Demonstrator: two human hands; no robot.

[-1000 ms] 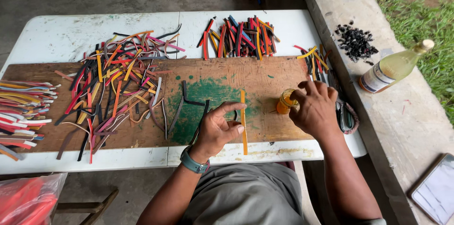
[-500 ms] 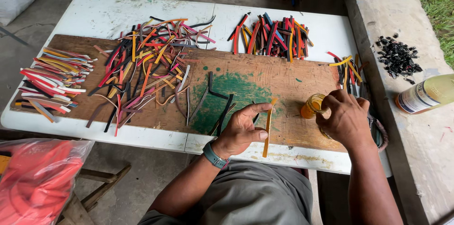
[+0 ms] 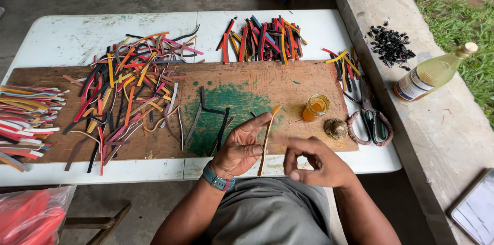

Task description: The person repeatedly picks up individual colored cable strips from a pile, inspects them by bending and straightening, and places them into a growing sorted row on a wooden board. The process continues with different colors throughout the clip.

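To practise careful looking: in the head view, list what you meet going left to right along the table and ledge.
Red plastic bag → striped strips pile → tangled strips pile → green paint patch → orange jar → scissors → bottle

White folding table [image 3: 77, 34] carries a wooden board [image 3: 309, 77] and coloured strips [image 3: 262, 39].

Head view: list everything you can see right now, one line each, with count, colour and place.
White folding table: one, under everything.
Brown wooden board: one, green paint patch, on table.
Coloured strips: many, loose pile on board's left; stacks far left and top centre.
Yellow-orange strip: one, in left hand.
Small glass jar of orange liquid: one, open, board's right.
Round brown lid: one, beside jar.
Scissors: one, table's right edge.
Plastic bottle of yellowish liquid: one, lying on concrete ledge.
Left hand: fingers pinch strip.
Right hand: free.
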